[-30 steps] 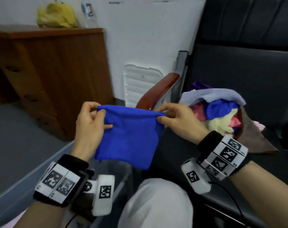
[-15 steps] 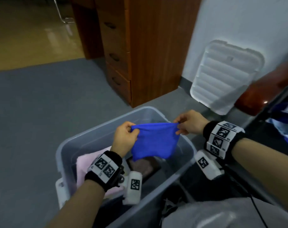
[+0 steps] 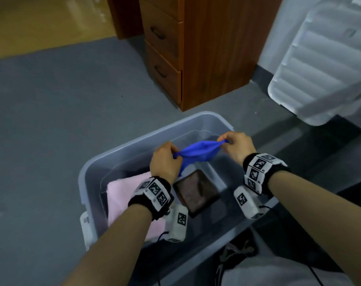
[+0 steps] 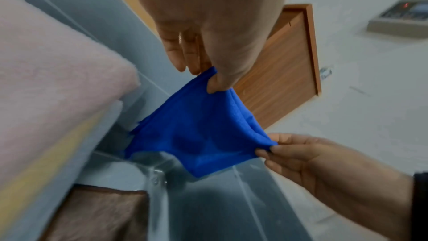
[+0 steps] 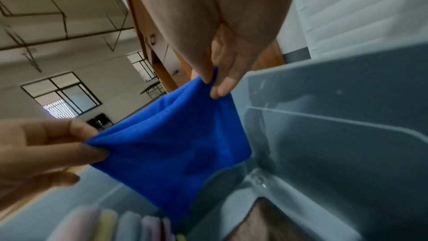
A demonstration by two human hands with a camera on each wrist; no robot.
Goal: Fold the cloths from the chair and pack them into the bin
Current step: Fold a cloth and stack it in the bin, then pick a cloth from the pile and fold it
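Note:
A folded blue cloth (image 3: 198,152) hangs over the grey plastic bin (image 3: 134,141), held by its two top corners. My left hand (image 3: 171,155) pinches the left corner between thumb and fingers. My right hand (image 3: 227,142) pinches the right corner. The left wrist view shows the blue cloth (image 4: 199,135) sagging between my left hand (image 4: 213,78) and my right hand (image 4: 271,147). In the right wrist view the blue cloth (image 5: 171,147) hangs just inside the bin (image 5: 336,102). A folded pink cloth (image 3: 126,195) and a folded brown cloth (image 3: 196,193) lie in the bin.
A wooden drawer cabinet (image 3: 196,48) stands on the grey floor beyond the bin. The white bin lid (image 3: 319,65) leans against the wall at the right. A stack of folded pastel cloths (image 5: 111,226) shows at the bin's near side. My grey trouser leg (image 3: 278,271) is at the bottom right.
The view swung from the chair down to the bin. Both hands carried the blue cloth over the bin and lowered it; the cloth now sags between them.

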